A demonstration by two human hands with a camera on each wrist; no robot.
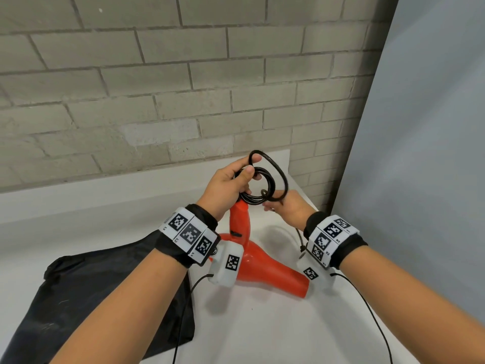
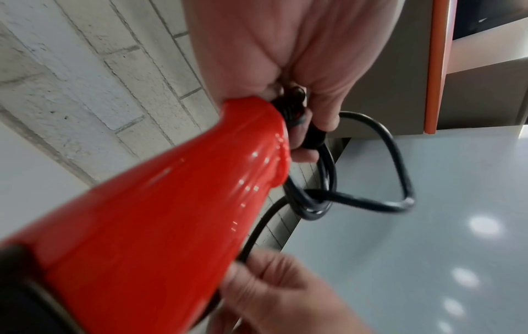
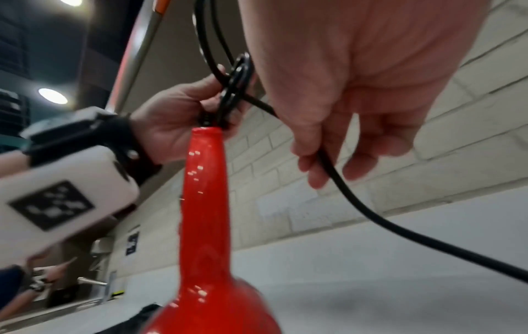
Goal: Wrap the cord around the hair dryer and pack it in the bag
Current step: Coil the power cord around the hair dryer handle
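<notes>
A red hair dryer [image 1: 262,264] stands on the white table [image 1: 288,332] with its handle [image 1: 240,219] pointing up. My left hand [image 1: 231,185] grips coils of the black cord [image 1: 262,185] at the handle's top end. In the left wrist view the handle [image 2: 171,214] fills the frame and the coils [image 2: 314,198] hang beside it. My right hand [image 1: 286,206] is just right of the coils and its fingers [image 3: 320,171] pinch the loose cord [image 3: 385,223] below the loop. The black bag [image 1: 91,298] lies flat at the left.
A grey brick wall [image 1: 157,88] stands close behind the table. A pale panel [image 1: 425,153] closes off the right side. Thin sensor cables [image 1: 367,306] trail from both wrist units across the table front.
</notes>
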